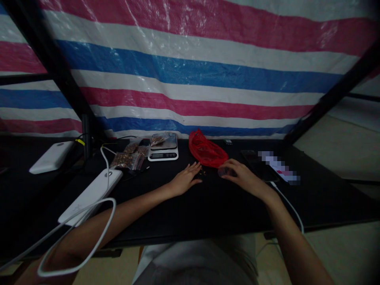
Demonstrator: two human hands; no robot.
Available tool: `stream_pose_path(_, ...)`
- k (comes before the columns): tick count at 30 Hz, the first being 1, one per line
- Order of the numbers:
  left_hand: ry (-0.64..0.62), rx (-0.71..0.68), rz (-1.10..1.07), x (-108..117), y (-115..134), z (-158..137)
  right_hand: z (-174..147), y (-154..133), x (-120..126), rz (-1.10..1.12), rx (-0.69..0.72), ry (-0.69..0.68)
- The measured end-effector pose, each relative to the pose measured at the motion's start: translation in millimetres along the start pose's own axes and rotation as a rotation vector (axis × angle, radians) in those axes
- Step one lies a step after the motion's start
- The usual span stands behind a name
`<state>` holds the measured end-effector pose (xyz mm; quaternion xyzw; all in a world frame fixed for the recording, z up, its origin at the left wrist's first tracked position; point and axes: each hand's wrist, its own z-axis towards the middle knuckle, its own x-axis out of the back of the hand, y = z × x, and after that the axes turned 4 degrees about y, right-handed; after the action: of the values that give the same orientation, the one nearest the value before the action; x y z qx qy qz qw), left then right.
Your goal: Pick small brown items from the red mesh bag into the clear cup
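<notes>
Currently: a flat black tabletop point(184, 213) beneath two bare hands

Left of both grips, a long white slab-shaped power bank point(90, 194) lies beside the left forearm. Just beyond the hands, a crumpled, translucent red plastic bag point(208, 149) spreads between the left hand point(185, 178) and the right hand point(239, 174). Past the left hand stands a white digital scale point(163, 155), a clear plastic packet of brown pieces point(158, 139) on its platform; similar clear packets point(123, 159) lie left of it. The right hand's fingers curl around a small, clear, rounded container point(224, 171). The left hand is spread flat, palm down. Tiny brown crumbs point(204, 172) lie between the grips, beside the left fingertips.
</notes>
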<state>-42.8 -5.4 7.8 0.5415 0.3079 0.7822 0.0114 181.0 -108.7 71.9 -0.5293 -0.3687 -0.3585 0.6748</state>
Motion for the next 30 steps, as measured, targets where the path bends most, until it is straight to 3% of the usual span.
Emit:
stream_pose_path(6, 0.072, -0.003, -0.134, -3, -3, 4, -7, -15, -16, -0.252, 0.084, -0.008)
stream_pose_path(14, 0.1, -0.042, -0.22, -1, -5, 17, 6, -7, -27, -0.492, 0.055, 0.145)
stream_pose_path(22, 0.075, -0.177, -0.105, 8, -9, 11, 11, -35, -21, -0.464, 0.055, 0.356)
stream_pose_path(26, 0.081, -0.206, -0.016, 10, -10, 9, 13, -41, -35, -0.302, 0.185, 0.228)
stream_pose_path(30, 0.107, -0.168, -0.06, 9, -13, 9, 17, -40, -65, -0.275, 0.254, 0.153)
